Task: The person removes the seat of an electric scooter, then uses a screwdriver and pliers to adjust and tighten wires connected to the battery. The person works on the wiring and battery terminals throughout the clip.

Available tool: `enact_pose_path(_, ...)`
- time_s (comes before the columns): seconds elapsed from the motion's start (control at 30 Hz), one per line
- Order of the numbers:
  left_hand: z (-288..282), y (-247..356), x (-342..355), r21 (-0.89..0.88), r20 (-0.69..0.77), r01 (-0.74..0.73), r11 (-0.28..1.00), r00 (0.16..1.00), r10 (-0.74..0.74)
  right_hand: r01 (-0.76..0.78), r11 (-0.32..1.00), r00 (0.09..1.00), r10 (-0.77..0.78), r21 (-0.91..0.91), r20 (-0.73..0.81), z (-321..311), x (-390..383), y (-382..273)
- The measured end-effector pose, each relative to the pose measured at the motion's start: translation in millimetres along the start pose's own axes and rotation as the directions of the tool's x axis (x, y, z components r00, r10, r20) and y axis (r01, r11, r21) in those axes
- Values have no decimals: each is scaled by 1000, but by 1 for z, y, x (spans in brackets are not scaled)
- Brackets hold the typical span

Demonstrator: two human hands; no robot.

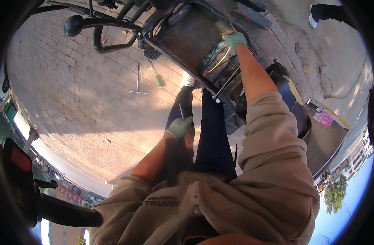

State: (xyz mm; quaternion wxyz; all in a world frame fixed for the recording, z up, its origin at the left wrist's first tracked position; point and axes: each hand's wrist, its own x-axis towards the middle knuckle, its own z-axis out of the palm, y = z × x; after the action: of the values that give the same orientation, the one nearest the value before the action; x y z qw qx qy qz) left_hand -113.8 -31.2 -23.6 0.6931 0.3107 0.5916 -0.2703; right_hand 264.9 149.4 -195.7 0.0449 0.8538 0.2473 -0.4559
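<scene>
My left hand [179, 127], in a pale green glove, is closed around a screwdriver [181, 111] in front of my thighs. The metal shaft points up and away, and a reddish handle [188, 140] shows below the fist. My right hand [236, 39], gloved alike, reaches far out over the open floor compartment of a small dark vehicle [187, 38]. Its fingers close at the end of a thin reddish cable [232, 22]. Just below that hand, a yellow cable [220, 61] with a red end lies over a dark battery-like block [213, 55].
On the brick paving [93, 94] lie a T-handle wrench [138, 79] and a green-handled screwdriver [158, 80]. A mirror [73, 25] and a black pedal [151, 53] belong to the vehicle. A pink plate [323, 118] is at right. Another person's leg [328, 12] shows at top right.
</scene>
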Motion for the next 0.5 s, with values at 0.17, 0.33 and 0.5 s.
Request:
enact_pose_path(0.17, 1, 5, 5, 38, 3, 13, 999, 1000, -13, 137, 990, 980, -129, 38, -150, -23, 6, -2)
enact_pose_path(0.33, 4, 1, 16, 20, -51, -62, 998, 997, 63, 16, 950, 997, -40, -313, -70, 15, -13, 22)
enact_pose_path(0.5, 0, 2, 9, 10, 10, -22, 1000, 1000, 22, 71, 708, 996, -11, -703, 89, 76, -26, 58)
